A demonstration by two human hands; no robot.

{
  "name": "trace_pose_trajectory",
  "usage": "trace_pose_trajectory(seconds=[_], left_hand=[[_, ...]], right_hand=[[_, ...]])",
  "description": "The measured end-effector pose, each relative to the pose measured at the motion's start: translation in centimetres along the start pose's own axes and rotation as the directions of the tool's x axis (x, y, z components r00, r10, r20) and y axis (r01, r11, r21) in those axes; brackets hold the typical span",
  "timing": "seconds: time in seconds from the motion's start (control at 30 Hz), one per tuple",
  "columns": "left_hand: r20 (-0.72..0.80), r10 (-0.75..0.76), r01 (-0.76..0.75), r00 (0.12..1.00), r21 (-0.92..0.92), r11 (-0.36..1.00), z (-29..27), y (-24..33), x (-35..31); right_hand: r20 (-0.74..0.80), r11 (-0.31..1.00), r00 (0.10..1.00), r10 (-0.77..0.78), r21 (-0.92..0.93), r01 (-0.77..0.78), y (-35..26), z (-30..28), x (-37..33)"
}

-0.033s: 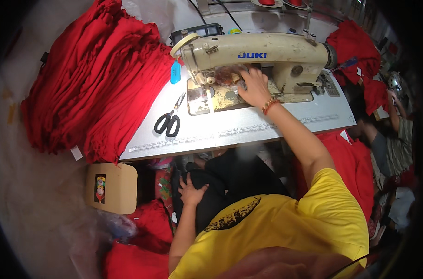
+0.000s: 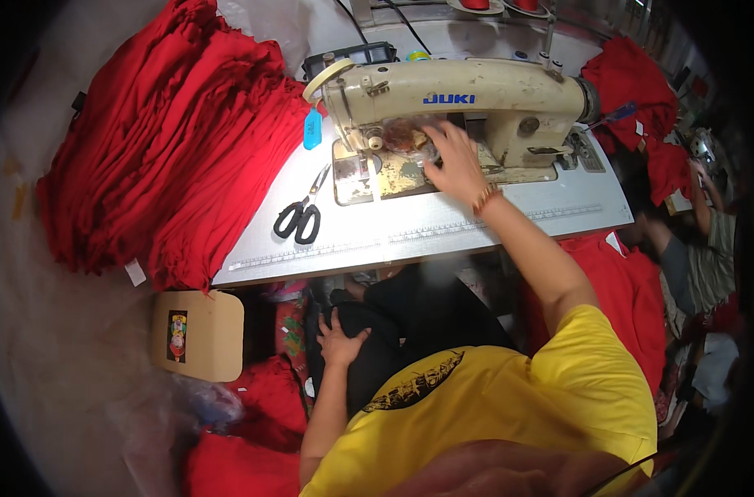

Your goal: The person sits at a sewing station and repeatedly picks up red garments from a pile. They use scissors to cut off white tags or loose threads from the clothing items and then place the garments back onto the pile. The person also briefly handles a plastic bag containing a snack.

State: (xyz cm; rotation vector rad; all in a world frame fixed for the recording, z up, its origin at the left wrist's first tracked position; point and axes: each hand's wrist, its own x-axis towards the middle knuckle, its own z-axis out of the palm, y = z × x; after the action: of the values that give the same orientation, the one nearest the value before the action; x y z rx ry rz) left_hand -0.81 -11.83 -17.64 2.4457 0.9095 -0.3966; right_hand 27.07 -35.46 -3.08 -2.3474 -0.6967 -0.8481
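My left hand lies on my black-trousered thigh with its fingers spread, holding nothing. Under the arm of a cream sewing machine, my right hand reaches in with thumb and fingers apart. Just left of its fingertips sits a clear plastic bag with something reddish-brown inside; whether the fingertips touch it is hard to make out. Black-handled scissors lie left of the machine bed on the white tabletop. A blue tag hangs by the machine's left end.
A tall heap of red fabric covers the table's left side. Below it stands a cardboard box. More red cloth hangs at my right, and another person's arm shows at the far right. A printed ruler strip runs along the front edge.
My right hand has drawn back very slightly from the plastic bag, toward me. My left hand stays in place on my thigh.
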Motion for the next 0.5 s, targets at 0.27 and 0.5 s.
trace_pose_trajectory(seconds=[0.27, 0.5], left_hand=[[-0.187, 0.215, -0.257, 0.959, -0.244, 0.935, 2.2, -7.1, 2.3], [0.203, 0.221, -0.212, 0.954, -0.065, 0.975, -2.0, -5.5, -10.0]], right_hand=[[0.59, 0.862, 0.694, -0.412, 0.498, 0.088, -5.3, -3.2, -19.8], [0.921, 0.717, 0.178, 0.348, -0.139, -0.683, 4.5, 0.8, -30.3]])
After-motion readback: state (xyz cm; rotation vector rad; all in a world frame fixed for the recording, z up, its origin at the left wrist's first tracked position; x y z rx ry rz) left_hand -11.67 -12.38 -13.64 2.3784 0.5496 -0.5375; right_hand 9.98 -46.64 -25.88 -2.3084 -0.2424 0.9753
